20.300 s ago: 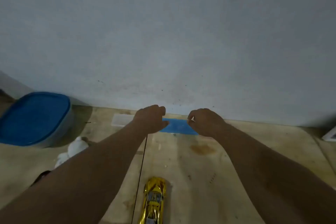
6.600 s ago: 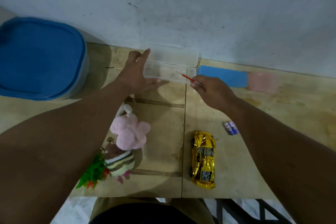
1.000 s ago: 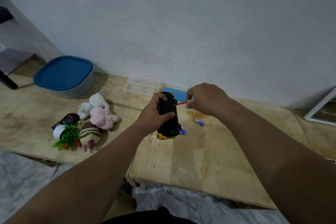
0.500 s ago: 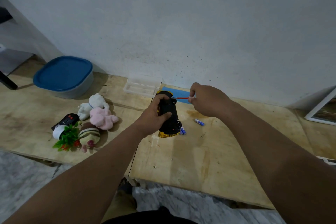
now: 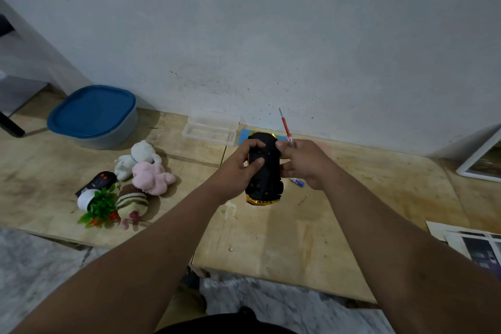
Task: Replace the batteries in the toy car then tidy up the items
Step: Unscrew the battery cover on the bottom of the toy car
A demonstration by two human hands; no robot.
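Note:
The gold toy car (image 5: 265,171) is turned upside down above the wooden table (image 5: 271,238), its black underside facing me. My left hand (image 5: 238,168) grips its left side, thumb across the underside. My right hand (image 5: 303,161) touches the car's right side with its fingertips and holds a small red screwdriver (image 5: 285,127) whose tip points up and away. A blue battery (image 5: 297,182) lies on the table just below my right hand. A clear open plastic case (image 5: 210,131) sits by the wall behind the car.
A blue-lidded grey container (image 5: 93,116) stands at the back left. Plush toys (image 5: 146,168), a black remote (image 5: 96,183) and a small fake plant (image 5: 95,205) lie at the left. A blue pad (image 5: 244,135) lies behind the car. Picture frames (image 5: 482,157) sit at the right.
My right hand swung the screwdriver from pointing at the car's underside to pointing up, and its fingers moved onto the car's right side. The left hand keeps its hold on the car.

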